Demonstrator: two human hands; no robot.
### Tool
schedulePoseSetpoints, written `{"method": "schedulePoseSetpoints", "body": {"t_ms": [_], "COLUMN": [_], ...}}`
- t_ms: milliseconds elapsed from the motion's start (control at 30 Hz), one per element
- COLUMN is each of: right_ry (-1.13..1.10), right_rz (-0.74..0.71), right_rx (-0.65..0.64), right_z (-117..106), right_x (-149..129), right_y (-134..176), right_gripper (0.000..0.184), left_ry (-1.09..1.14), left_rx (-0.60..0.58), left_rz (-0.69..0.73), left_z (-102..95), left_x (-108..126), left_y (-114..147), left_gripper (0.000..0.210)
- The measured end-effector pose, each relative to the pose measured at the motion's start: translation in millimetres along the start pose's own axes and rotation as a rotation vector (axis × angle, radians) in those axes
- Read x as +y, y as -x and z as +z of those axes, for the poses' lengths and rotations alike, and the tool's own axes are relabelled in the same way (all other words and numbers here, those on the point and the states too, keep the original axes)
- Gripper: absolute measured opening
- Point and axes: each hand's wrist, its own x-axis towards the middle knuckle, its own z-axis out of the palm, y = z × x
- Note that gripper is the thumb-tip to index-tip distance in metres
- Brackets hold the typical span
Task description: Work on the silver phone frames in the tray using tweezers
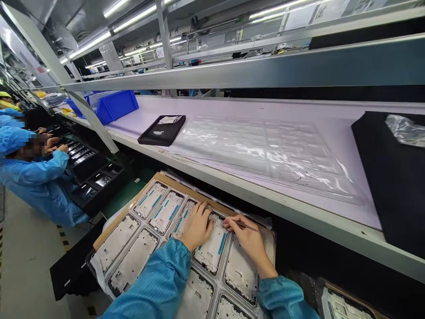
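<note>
A clear plastic tray [217, 279] holds several metal phone frames in its compartments. My left hand [199, 226] lies over two neighbouring frames in the upper row, its fingers stretched out and resting on them. In my right hand [247, 237] is a pair of tweezers [246, 226], pinched between thumb and fingers. The tips are at the upper right of a phone frame [210, 250] with blue strips along its sides; what they touch is too small to tell. To the right sits a plain frame [242, 270] without strips, partly under my right hand.
Beyond the tray runs a white shelf [232, 179] with clear plastic sheets [259, 150], a small black tray [161, 130], and a blue bin [114, 106]. Black material [395, 177] covers its right end. A metal rail [232, 73] crosses above. Co-workers in blue [36, 177] sit left.
</note>
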Motion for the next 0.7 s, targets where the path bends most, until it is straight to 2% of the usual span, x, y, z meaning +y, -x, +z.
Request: {"method": "schedulePoseSetpoints", "body": {"t_ms": [400,700], "right_ry": [0.114,0.186], "right_rz": [-0.085,-0.149], "right_rx": [-0.054,-0.053], "right_z": [-4,-5], "right_x": [23,23], "right_y": [0,3], "right_gripper": [0.055,0.045], "left_ry": [-0.121,-0.239], "left_rx": [-0.023,-0.068], "left_rz": [0.051,0.056], "left_z": [-3.0,-4.3], "left_x": [6,10], "left_y": [2,1], "left_gripper": [0.032,0.035]}}
